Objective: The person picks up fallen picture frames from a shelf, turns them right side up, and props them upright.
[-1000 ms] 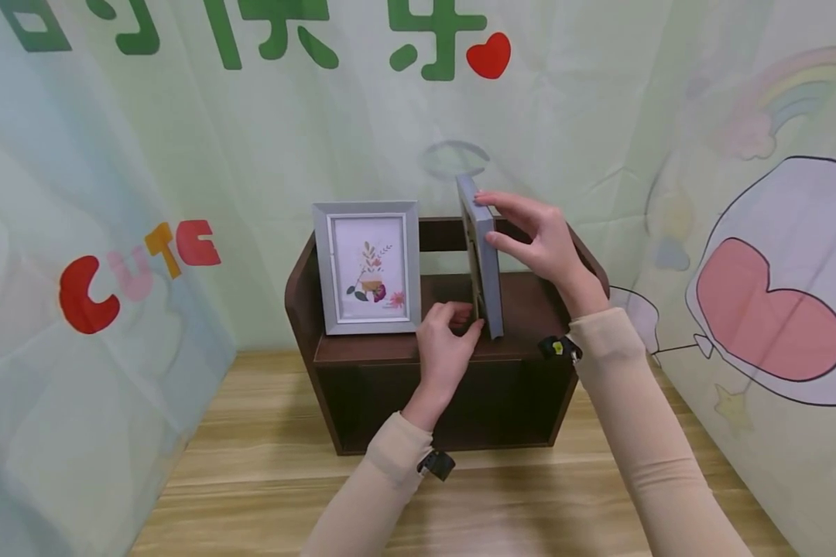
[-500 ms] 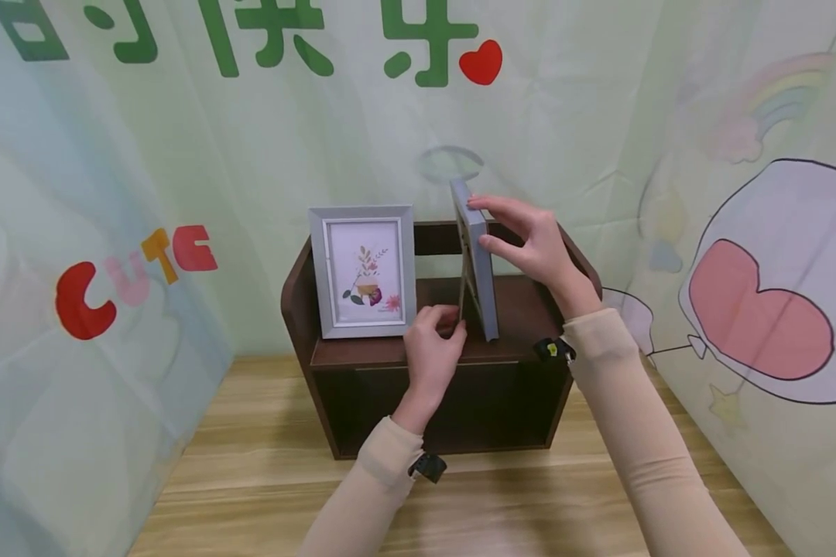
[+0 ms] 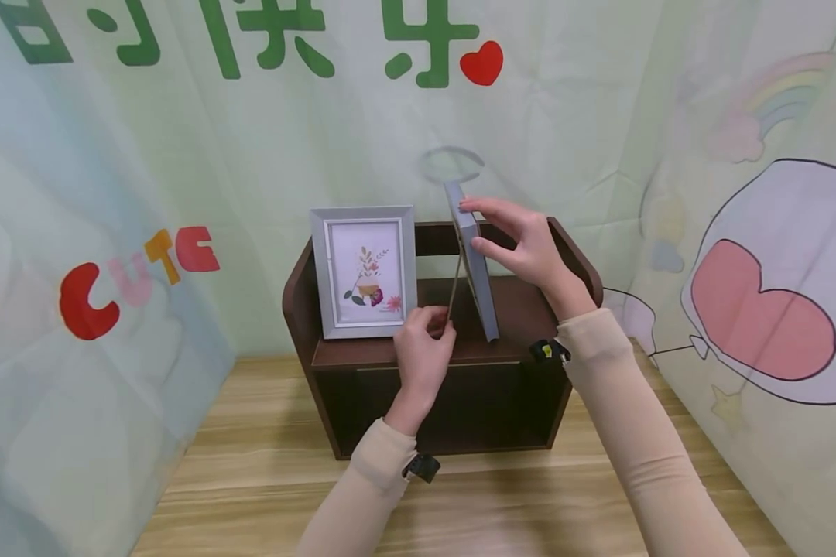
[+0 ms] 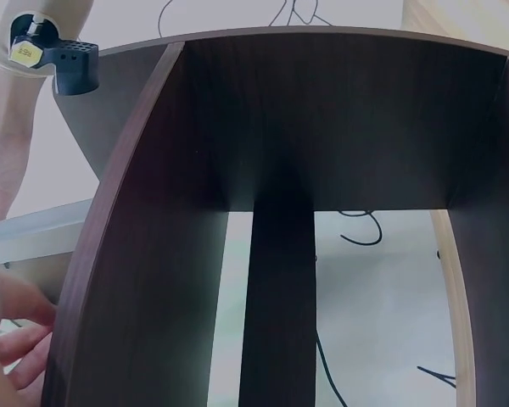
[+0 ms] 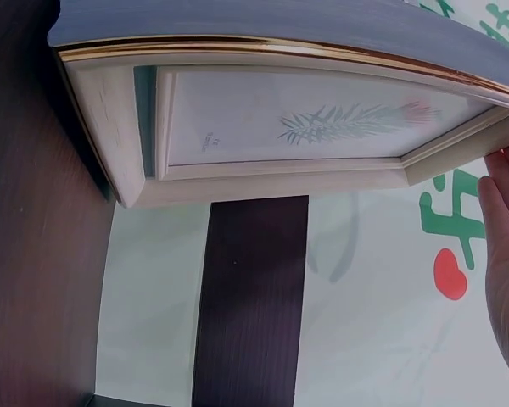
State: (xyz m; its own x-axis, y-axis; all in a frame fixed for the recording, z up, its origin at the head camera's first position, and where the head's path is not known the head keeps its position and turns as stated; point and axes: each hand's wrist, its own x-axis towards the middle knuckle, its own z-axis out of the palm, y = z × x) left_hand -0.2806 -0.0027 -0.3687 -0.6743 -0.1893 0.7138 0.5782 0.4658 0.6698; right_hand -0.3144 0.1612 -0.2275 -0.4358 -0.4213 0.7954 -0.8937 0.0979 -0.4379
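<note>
On the top board of a dark brown shelf (image 3: 372,353), a grey picture frame (image 3: 483,290) stands edge-on to me. My right hand (image 3: 527,244) holds its upper corner, with fingertips on the top edge and the thumb against the side. Low behind it, my left hand (image 3: 420,348) pinches the thin support leg (image 3: 455,280), which angles out from the frame's back. A feathery plant print (image 5: 348,125) shows inside the frame in the right wrist view. The left wrist view catches only part of my left hand (image 4: 21,339) below the frame's edge (image 4: 34,242).
Another grey picture frame (image 3: 326,271) with a flower print stands facing me on the left of the shelf. A light wood table (image 3: 251,464) bears the shelf. Printed cloth (image 3: 265,155) hangs behind and at both sides.
The support leg has swung out leftward from the frame's back, drawn by my left hand. The frame's top has tipped slightly left, and my right hand has moved with it.
</note>
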